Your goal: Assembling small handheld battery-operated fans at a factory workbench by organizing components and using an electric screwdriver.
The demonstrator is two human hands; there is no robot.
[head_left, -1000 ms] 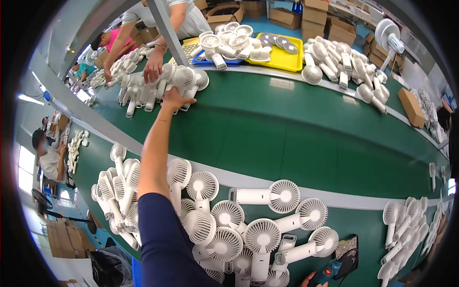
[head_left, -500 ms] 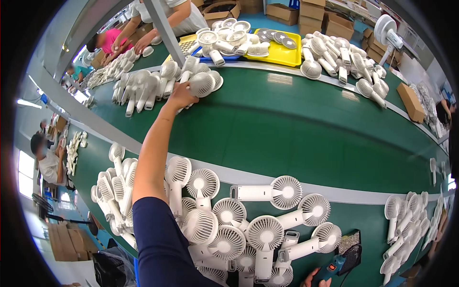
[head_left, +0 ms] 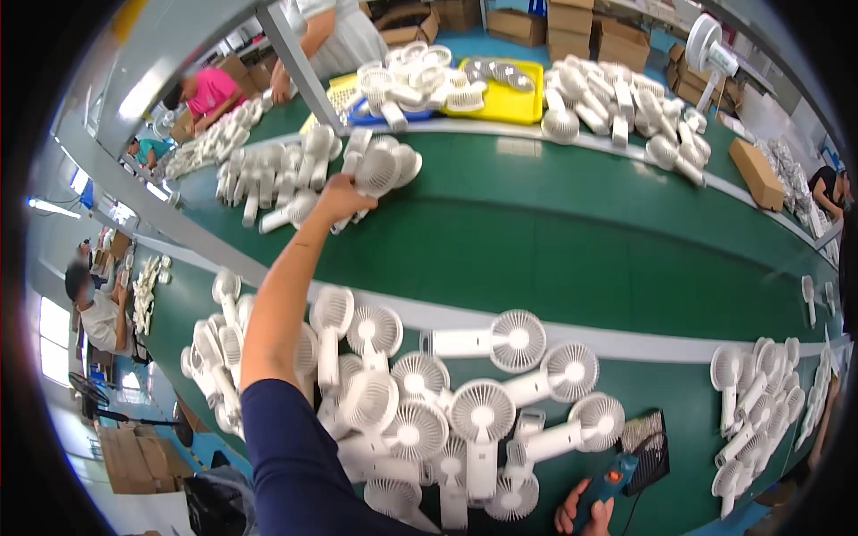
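Observation:
My left hand [head_left: 342, 202] reaches across the green belt with its fingers closed around a white handheld fan [head_left: 379, 171] at the edge of a far pile. Another white fan [head_left: 290, 213] lies flat just left of that wrist. At the lower edge my right hand [head_left: 583, 511] grips a teal electric screwdriver [head_left: 609, 487], its tip end toward a black tray [head_left: 660, 460] holding small screws. Many white fans [head_left: 483, 413] lie heaped on the near bench, between my left sleeve and the screwdriver, grilles mostly up.
A grey rail [head_left: 617, 343] separates the near bench from the belt [head_left: 536, 259]. Beyond it stand a yellow tray [head_left: 500, 105] with grey discs, more fan piles [head_left: 608, 94] and cardboard boxes [head_left: 572, 36]. A metal post [head_left: 299, 67] rises at the far left; co-workers sit or stand beyond.
The view has shifted slightly. A fan now lies flat left of my left wrist, where bare belt showed before. More of my right hand and the screwdriver shows.

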